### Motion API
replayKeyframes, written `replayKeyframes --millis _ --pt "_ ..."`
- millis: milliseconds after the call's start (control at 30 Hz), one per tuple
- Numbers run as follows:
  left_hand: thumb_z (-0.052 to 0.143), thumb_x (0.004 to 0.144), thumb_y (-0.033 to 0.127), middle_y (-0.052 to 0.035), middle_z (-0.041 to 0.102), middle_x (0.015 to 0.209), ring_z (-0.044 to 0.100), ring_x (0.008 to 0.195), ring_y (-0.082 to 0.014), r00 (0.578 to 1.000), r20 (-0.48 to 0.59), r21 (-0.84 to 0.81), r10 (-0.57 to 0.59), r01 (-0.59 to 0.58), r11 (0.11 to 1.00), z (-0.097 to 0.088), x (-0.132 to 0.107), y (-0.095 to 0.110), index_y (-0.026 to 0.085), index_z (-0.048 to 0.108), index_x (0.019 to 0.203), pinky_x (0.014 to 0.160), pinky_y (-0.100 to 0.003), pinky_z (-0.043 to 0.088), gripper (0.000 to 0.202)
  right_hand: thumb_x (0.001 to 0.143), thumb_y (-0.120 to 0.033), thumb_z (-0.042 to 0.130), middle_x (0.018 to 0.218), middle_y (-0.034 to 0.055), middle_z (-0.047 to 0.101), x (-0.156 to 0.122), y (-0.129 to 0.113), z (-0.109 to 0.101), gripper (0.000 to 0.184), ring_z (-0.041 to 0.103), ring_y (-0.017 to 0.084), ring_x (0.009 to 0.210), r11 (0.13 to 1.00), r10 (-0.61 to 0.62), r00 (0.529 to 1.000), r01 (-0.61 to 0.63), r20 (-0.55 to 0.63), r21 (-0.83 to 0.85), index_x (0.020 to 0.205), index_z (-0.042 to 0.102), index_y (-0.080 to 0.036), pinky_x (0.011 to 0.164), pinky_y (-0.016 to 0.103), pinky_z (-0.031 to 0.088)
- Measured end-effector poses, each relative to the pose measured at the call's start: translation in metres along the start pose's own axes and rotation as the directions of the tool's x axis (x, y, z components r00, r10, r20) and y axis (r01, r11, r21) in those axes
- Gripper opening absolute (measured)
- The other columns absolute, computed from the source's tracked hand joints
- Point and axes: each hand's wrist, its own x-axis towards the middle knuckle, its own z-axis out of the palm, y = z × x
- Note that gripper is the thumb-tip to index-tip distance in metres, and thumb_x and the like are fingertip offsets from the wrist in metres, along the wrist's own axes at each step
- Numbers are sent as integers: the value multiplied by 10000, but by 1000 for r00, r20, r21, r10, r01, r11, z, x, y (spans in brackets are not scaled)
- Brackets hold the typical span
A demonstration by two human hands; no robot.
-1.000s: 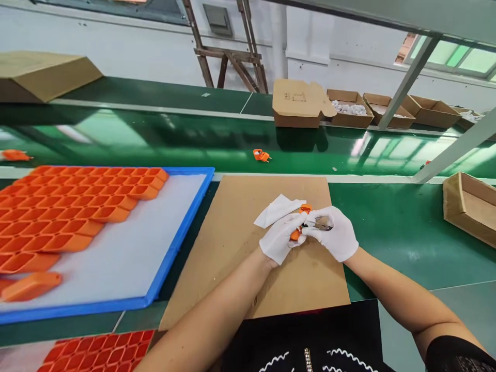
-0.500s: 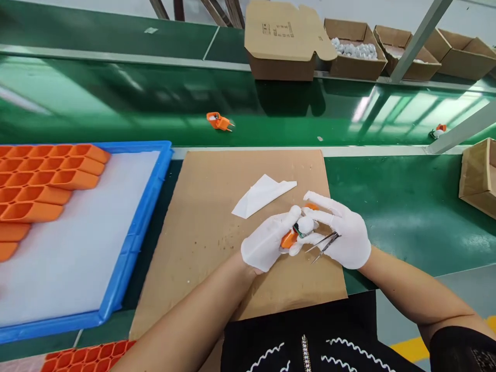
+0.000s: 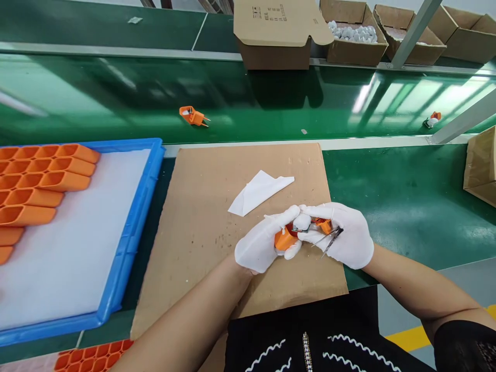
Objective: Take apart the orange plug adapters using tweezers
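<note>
My left hand (image 3: 258, 245), in a white glove, is closed around an orange plastic housing (image 3: 285, 239). My right hand (image 3: 344, 235), gloved too, pinches a small orange plug part (image 3: 323, 225). Metal tweezers (image 3: 334, 237) are also tucked in its fingers, tips pointing down and left. Between the two hands sits a white round piece (image 3: 302, 222) with a thin dark board edge beneath it. Both sets of fingertips meet around this piece; whether it is seated in the housing I cannot tell. Under the hands lies a brown cardboard sheet (image 3: 217, 206).
A folded white paper (image 3: 259, 194) lies beyond my hands. At left, a blue-rimmed tray (image 3: 134, 222) carries several orange housings (image 3: 65, 181). An orange plug (image 3: 194, 117) rests on the green surface behind. Cardboard boxes (image 3: 273, 54) line the upper shelf, one containing white round pieces (image 3: 352, 33).
My hands have drawn together around the white piece. The orange plug part in my right hand now shows more, beside the white piece. The view has shifted slightly.
</note>
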Motion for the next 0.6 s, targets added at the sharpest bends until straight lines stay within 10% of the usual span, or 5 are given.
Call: replayKeyframes --millis 167,600 --pt "669 806 478 14 450 487 390 513 -115 986 -149 270 75 -32 962 5 -1 3 200 448 550 575 -290 288 437 807 -267 810 924 19 786 -5 5 1 315 749 176 818 975 -61 997 50 -44 -215 1113 735 -266 742 305 639" --pt "602 842 551 17 472 445 394 496 -113 996 -18 284 93 -84 955 4 -6 7 202 512 586 545 -273 322 442 904 -236 702 980 13 744 -4 3 -2 301 715 155 792 995 74 995 -69 70 -73 1195 696 -309 716 311 619"
